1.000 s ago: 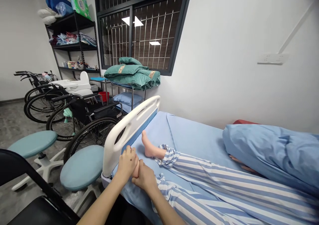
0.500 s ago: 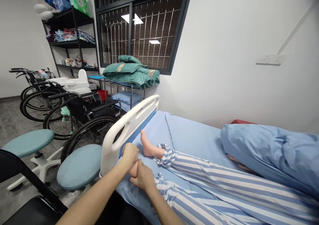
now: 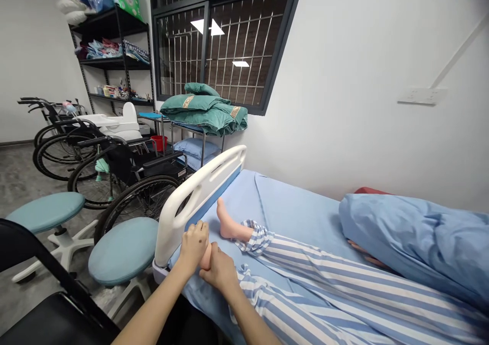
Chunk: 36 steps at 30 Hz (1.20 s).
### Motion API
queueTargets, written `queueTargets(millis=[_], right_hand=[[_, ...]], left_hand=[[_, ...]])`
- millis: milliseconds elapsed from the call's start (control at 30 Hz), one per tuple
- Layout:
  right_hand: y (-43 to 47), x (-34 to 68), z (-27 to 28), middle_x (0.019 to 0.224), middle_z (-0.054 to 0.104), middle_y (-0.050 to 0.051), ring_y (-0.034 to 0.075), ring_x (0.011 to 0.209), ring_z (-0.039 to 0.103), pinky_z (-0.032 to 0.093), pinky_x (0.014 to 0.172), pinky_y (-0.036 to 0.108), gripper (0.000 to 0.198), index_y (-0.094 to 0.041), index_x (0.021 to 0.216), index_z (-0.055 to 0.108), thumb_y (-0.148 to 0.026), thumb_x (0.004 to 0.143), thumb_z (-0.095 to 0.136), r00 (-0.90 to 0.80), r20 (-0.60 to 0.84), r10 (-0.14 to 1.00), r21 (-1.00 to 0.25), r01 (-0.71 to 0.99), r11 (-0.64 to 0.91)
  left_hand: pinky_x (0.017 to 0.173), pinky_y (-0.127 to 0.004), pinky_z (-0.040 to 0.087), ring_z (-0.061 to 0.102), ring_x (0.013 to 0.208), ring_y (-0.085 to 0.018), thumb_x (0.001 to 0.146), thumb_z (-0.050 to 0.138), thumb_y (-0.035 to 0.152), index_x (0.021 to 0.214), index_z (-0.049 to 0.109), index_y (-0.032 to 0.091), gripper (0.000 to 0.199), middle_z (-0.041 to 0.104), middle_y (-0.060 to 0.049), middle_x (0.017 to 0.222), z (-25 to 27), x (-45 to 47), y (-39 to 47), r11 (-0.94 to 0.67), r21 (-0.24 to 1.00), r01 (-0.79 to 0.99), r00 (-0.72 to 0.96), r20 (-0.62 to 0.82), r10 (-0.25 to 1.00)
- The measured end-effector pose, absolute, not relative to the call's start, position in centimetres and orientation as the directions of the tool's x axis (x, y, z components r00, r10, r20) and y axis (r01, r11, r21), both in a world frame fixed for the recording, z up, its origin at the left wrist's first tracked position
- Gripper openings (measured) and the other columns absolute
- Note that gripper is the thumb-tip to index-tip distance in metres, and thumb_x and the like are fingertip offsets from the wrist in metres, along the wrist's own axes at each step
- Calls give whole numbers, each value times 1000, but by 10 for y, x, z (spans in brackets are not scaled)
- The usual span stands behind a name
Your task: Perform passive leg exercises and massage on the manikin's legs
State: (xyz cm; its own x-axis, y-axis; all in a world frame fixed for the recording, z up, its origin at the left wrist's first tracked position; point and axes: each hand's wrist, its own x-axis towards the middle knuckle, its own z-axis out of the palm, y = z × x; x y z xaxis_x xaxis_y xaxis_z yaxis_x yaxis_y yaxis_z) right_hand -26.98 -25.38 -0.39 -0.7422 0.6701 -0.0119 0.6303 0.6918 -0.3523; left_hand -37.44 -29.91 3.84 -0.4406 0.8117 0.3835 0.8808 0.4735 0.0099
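Observation:
Someone lies on the bed in blue-and-white striped trousers (image 3: pixel 324 268), cuffs rolled up at the ankles. My left hand (image 3: pixel 194 242) is closed around the front of the nearer foot (image 3: pixel 206 258), fingers over its top and toes. Lower on the same foot, near the ankle and heel, my right hand (image 3: pixel 219 269) grips with its thumb underneath. Most of that foot is hidden by my hands. The other bare foot (image 3: pixel 228 227) rests on the blue sheet (image 3: pixel 290 197), toes up, untouched. A blue quilt (image 3: pixel 412 233) covers the upper body, and part of a hand shows under its edge.
A white footboard (image 3: pixel 202 182) stands just past the feet. Left of the bed are round teal stools (image 3: pixel 123 250), a black chair (image 3: pixel 53 309) and wheelchairs (image 3: pixel 141 182). Folded green quilts (image 3: pixel 206 111) lie on a stand below the window; a black shelf (image 3: pixel 110 64) stands behind.
My left hand has shifted slightly left and turned at the wrist, its back now facing up more. My right hand keeps its hold. The view has moved a little.

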Motion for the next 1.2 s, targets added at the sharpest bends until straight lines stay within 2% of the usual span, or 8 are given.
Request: queueTargets(millis=[200, 300, 433, 600, 667, 867, 1033, 1200], right_hand=[[-254, -269, -4, 90, 61, 6, 23, 75, 60, 32, 57, 27, 44, -19, 97, 41, -31, 59, 58, -745, -1, 667, -362, 622, 694], [-255, -269, -3, 91, 60, 6, 23, 75, 60, 31, 56, 27, 43, -19, 97, 41, -31, 59, 59, -750, 3, 662, -375, 613, 696], [-255, -269, -2, 91, 59, 7, 24, 78, 59, 32, 59, 28, 43, -19, 99, 42, -31, 61, 58, -751, -11, 660, -370, 616, 695], [-254, -269, -4, 91, 60, 7, 24, 77, 60, 33, 58, 27, 45, -19, 99, 40, -31, 60, 59, -753, 4, 658, -368, 610, 701], [-253, -269, -5, 92, 60, 7, 23, 77, 60, 33, 58, 27, 47, -19, 100, 39, -32, 60, 59, -760, 1, 650, -366, 604, 708], [-252, -270, -6, 94, 60, 8, 24, 77, 60, 35, 60, 27, 49, -19, 103, 39, -33, 60, 59, -750, -6, 662, -358, 620, 698], [-251, -269, -7, 90, 62, 7, 25, 76, 60, 35, 58, 28, 49, -18, 104, 39, -31, 60, 57, -763, 17, 647, -382, 593, 709], [-249, -270, -10, 88, 62, 8, 25, 74, 61, 34, 57, 28, 47, -17, 103, 39, -31, 61, 56, -762, 36, 646, -378, 588, 715]], left_hand=[[54, -23, 37, 55, 66, -11, 91, 26, 27, 98, 56, 23, 31, 57, -4, 97, 26, -373, -306, 521, 195, 831, -548, 447, 707], [54, -22, 37, 56, 65, -11, 92, 26, 31, 101, 56, 25, 33, 59, -4, 95, 25, -373, -309, 522, 242, 818, -572, 441, 692], [63, -23, 42, 59, 75, -13, 90, 32, 30, 101, 58, 26, 29, 62, -3, 90, 28, -377, -312, 487, 271, 831, -557, 412, 721], [80, -24, 43, 58, 96, -15, 87, 37, 27, 106, 59, 28, 29, 63, -2, 107, 29, -389, -321, 339, 324, 883, -452, 393, 801], [82, -26, 43, 58, 97, -16, 86, 37, 27, 106, 60, 29, 30, 64, -2, 108, 33, -393, -325, 310, 301, 902, -406, 349, 844], [73, -31, 44, 61, 85, -20, 83, 37, 32, 102, 61, 27, 30, 67, -5, 90, 66, -401, -317, 323, 137, 937, -340, 126, 932], [69, -34, 44, 62, 83, -25, 79, 38, 34, 92, 65, 18, 33, 67, -12, 87, 85, -399, -303, 344, -24, 939, -342, 55, 938], [70, -34, 44, 63, 84, -25, 79, 39, 40, 94, 64, 15, 39, 67, -14, 90, 90, -399, -294, 347, -73, 935, -347, 12, 938]])
